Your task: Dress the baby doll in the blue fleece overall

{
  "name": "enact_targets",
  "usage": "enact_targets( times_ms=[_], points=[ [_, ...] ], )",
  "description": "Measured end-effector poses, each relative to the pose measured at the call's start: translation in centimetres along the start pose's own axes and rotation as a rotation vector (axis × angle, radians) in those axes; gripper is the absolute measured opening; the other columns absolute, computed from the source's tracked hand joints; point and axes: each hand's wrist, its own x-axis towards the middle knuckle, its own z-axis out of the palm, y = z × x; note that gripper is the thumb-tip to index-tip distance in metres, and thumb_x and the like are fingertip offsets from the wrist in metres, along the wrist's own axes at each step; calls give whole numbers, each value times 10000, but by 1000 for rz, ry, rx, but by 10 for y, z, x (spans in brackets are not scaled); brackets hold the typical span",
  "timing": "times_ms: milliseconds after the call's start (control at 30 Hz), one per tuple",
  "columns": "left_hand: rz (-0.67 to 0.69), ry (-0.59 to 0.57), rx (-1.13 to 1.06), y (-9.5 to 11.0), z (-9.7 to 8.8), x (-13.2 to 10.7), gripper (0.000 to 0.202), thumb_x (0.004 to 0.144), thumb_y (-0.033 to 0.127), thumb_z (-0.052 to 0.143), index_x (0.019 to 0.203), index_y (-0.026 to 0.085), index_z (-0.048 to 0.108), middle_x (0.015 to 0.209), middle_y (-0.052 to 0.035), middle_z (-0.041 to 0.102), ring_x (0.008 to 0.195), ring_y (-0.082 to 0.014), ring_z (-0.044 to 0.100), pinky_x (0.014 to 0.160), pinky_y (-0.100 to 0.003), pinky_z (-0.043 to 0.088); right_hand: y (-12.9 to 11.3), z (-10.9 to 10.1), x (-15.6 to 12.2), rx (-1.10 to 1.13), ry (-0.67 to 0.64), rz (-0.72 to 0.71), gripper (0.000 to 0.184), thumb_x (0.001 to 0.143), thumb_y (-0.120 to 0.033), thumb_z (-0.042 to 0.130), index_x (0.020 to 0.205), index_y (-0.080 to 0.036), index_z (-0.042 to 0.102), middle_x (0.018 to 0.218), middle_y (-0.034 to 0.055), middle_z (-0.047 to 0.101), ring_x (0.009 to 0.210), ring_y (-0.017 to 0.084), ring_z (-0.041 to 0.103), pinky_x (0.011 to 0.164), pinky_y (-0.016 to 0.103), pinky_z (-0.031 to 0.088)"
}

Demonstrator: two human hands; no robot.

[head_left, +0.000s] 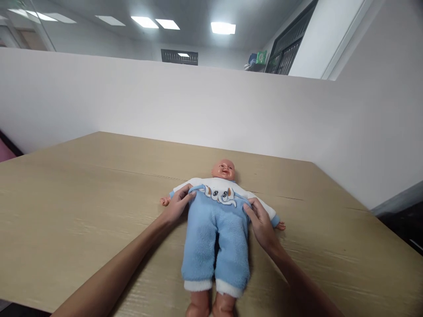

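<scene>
A baby doll (224, 170) lies on its back, head away from me, its bare feet at the bottom edge of the view. It wears a white top (254, 198) with blue cuffs and fluffy blue pants (203, 229) with white hems. An elephant face (220, 194) decorates the front at the waist. My left hand (180, 201) pinches the blue waistband at the doll's side on the left. On the opposite side, my right hand (260, 218) grips the waistband between thumb and fingers. Both doll arms stretch outward past my hands.
The doll rests on a wide wood-toned table (99, 185). Behind it stands a white partition wall (165, 105), with a white wall (373, 127) on the right. Dark objects (405, 220) sit beyond the table's right edge. Something pink (5, 150) shows at the far left.
</scene>
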Motion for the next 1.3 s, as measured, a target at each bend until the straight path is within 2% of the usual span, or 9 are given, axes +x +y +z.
enact_targets(
  times_ms=[167, 367, 433, 533, 767, 900, 1033, 1200, 1300],
  points=[
    [-42, 57, 114, -6, 5, 7, 344, 1019, 551, 551, 1052, 215, 618, 1013, -11, 632, 967, -217, 554, 905, -316, 434, 12, 8, 11, 66, -14, 79, 395, 967, -663, 592, 974, -268, 597, 940, 7, 598, 935, 252, 544, 896, 353, 454],
    [-104, -21, 369, -19, -6, -3, 399, 1012, 563, 517, 1201, 225, 610, 1300, -79, 641, 1286, -301, 531, 1169, -403, 350, 24, -2, 0, -27, -9, 79, 426, 898, -657, 714, 748, -269, 618, 839, 21, 587, 898, 274, 499, 987, 412, 413],
    [-104, -43, 337, -19, -6, -7, 401, 1011, 580, 504, 1178, 228, 600, 1262, -77, 653, 1268, -301, 552, 1162, -402, 382, 27, -3, -2, -4, -3, 96, 397, 879, -647, 739, 775, -271, 664, 870, 35, 635, 945, 291, 526, 1050, 440, 409],
    [-122, 28, 254, -22, -4, -10, 412, 1017, 612, 476, 1148, 240, 597, 1257, -67, 674, 1296, -296, 554, 1173, -386, 398, 35, 0, 1, 103, 1, 152, 406, 848, -674, 748, 884, -271, 715, 967, 47, 721, 1027, 307, 604, 1102, 479, 444],
    [-267, 255, -10, -35, 14, -2, 555, 968, 618, 567, 1334, 208, 640, 1583, -126, 573, 1543, -356, 405, 1262, -443, 320, 58, 13, 12, 351, 47, 222, 539, 811, -739, 732, 1124, -300, 740, 1232, 63, 779, 1219, 317, 686, 1127, 489, 508],
    [-190, 153, -38, -27, 17, 2, 516, 982, 634, 581, 1319, 256, 683, 1468, -93, 669, 1425, -351, 541, 1196, -432, 389, 61, 19, 16, 338, 62, 189, 518, 862, -701, 723, 1175, -289, 709, 1260, 49, 763, 1223, 285, 675, 1151, 455, 482],
    [-80, 5, 92, -18, 4, 4, 429, 1028, 589, 534, 1274, 275, 690, 1347, -54, 698, 1287, -300, 589, 1161, -396, 390, 54, 16, 17, 229, 43, 105, 451, 930, -681, 667, 1131, -278, 675, 1193, 31, 745, 1157, 259, 657, 1098, 394, 489],
    [9, -84, 354, -26, -20, 4, 376, 1047, 555, 486, 1130, 234, 663, 1110, -54, 674, 1081, -280, 590, 1020, -394, 456, 36, -6, 9, -2, -67, 12, 293, 981, -565, 660, 974, -272, 648, 884, 8, 684, 875, 246, 618, 868, 360, 515],
    [104, -130, 558, -32, -29, 1, 359, 1036, 490, 523, 1207, 208, 664, 1202, -107, 668, 1176, -319, 555, 1101, -454, 416, 26, -21, 4, -112, -169, -33, 172, 930, -415, 739, 944, -261, 662, 860, 11, 683, 851, 257, 618, 863, 378, 510]
  ],
)
